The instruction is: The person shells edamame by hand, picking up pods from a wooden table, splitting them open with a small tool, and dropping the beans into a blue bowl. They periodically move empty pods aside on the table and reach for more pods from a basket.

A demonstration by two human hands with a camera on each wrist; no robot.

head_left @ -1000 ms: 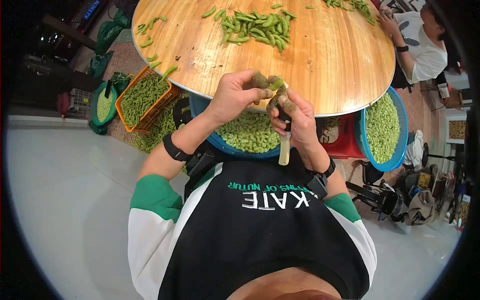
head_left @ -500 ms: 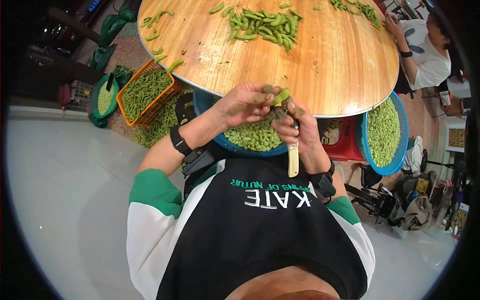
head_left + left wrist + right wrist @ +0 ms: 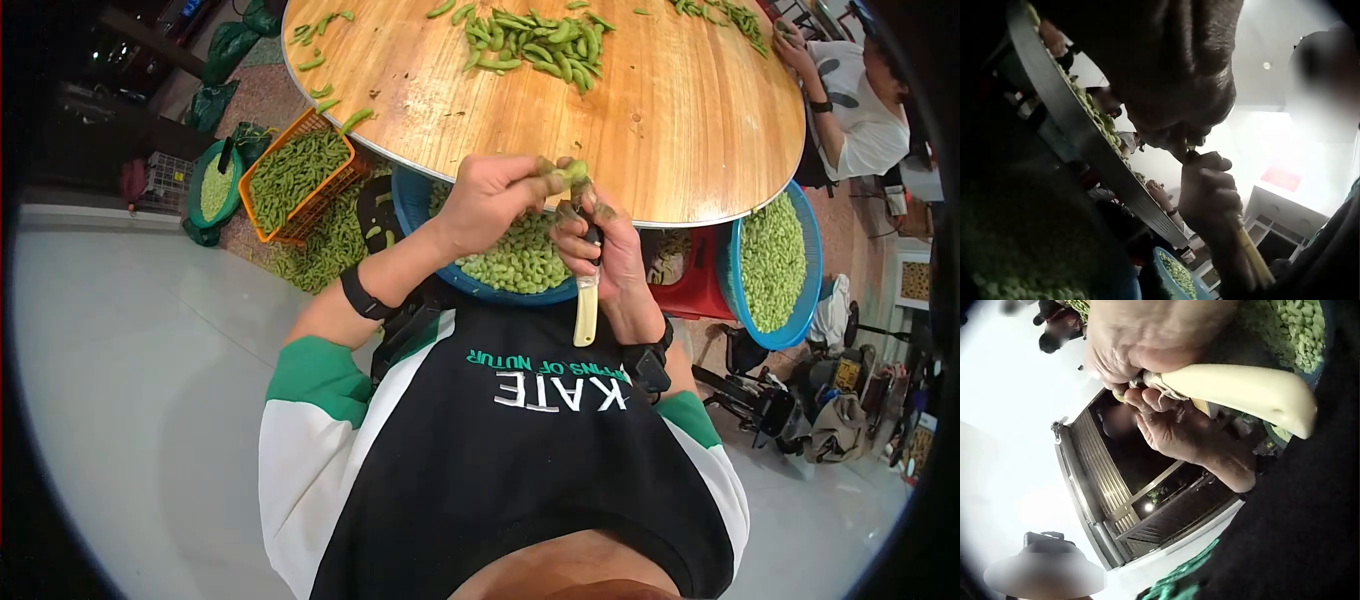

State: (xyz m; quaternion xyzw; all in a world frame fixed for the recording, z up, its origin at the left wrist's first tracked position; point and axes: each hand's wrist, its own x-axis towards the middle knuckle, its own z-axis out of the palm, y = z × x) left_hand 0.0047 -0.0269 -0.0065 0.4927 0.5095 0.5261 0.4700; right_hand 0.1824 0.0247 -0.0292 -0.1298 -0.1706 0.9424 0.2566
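Observation:
Above a blue basket of shelled beans (image 3: 520,262), the left hand (image 3: 497,200) pinches a green pod (image 3: 575,172) between thumb and fingers. Close against it, the right hand (image 3: 608,245) grips a knife by its cream handle (image 3: 587,312), which points back toward the body. In the right wrist view the handle (image 3: 1241,394) runs out from under the right hand (image 3: 1154,337), with the left hand (image 3: 1179,434) beyond. Fingers hide the blade. The left wrist view shows the two hands' fingertips meeting, the pod mostly hidden.
A round wooden table (image 3: 480,120) with a pod pile (image 3: 545,45) stands in front. An orange crate of pods (image 3: 298,180) is at the left, another blue basket (image 3: 775,265) at the right beside a red stool (image 3: 695,285). Another person (image 3: 865,110) sits across at the right.
The hands shift slightly right in the head view, staying close together. The left fingers have changed their hold around the pod, and the knife handle stands more upright than a second ago.

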